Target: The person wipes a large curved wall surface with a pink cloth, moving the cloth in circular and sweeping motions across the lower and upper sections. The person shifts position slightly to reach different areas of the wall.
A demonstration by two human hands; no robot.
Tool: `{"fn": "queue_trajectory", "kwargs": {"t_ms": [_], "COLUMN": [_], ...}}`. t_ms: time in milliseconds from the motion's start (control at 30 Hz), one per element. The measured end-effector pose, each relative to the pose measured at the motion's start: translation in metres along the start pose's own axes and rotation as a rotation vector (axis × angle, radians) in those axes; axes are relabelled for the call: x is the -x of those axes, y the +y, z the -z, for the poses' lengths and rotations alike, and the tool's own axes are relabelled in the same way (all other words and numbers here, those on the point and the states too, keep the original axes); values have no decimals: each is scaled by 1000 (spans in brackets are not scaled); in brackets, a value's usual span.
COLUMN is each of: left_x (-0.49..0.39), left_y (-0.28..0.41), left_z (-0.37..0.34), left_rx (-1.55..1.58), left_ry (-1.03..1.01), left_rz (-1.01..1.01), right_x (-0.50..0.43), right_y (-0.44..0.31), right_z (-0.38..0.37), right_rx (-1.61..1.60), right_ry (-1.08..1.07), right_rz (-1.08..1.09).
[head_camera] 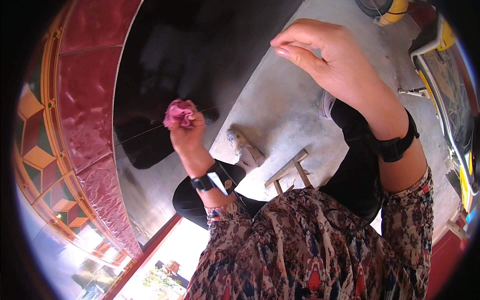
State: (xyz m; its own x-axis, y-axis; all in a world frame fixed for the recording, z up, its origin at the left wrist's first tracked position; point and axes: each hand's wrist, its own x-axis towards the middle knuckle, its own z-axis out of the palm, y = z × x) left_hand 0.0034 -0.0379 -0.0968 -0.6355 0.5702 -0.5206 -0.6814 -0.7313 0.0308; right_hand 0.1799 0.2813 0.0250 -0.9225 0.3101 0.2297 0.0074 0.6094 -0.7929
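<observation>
My left hand is closed around a crumpled pink cloth, in front of a glossy black surface crossed by a thin seam. Whether the cloth touches that surface cannot be told. Raised over the grey concrete floor, my right hand has its fingers bent and its thumb just below them. A narrow gap separates the thumb from the fingertips, and nothing shows between them. The palm of this hand is hidden. Black straps go around both forearms.
Dark red glossy tiles and a patterned band border the black surface at left. Between my legs stands a wooden stool or frame. At right is a yellow vehicle with a metal rail and kickstand; its wheel shows above.
</observation>
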Motion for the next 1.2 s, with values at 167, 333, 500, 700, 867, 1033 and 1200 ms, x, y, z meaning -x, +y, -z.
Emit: {"fn": "queue_trajectory", "kwargs": {"t_ms": [167, 333, 500, 700, 867, 1033, 1200], "left_x": [-68, -115, -110, -26, 71, 138, 127], "left_y": [4, -6, 0, 30, 61, 113, 133], "left_z": [86, 158, 158, 109, 54, 26, 18], "left_rx": [-204, -197, -122, -196, -482, -886, -907], "left_ry": [110, 262, 472, 51, 110, 551, 664], "left_rz": [89, 97, -22, -101, -605, -1230, -1233], "right_x": [-2, -6, -14, -16, -25, -28, -32], "right_y": [2, 1, 3, 9, 11, 10, 10], "right_z": [-4, -6, -9, -14, -18, -18, -20], "right_rx": [-25, -4, 15, -12, -29, 58, 120], "right_ry": [49, 31, 16, 14, 16, -61, -82], "right_rz": [16, 18, 25, 25, 34, 27, 22]}}
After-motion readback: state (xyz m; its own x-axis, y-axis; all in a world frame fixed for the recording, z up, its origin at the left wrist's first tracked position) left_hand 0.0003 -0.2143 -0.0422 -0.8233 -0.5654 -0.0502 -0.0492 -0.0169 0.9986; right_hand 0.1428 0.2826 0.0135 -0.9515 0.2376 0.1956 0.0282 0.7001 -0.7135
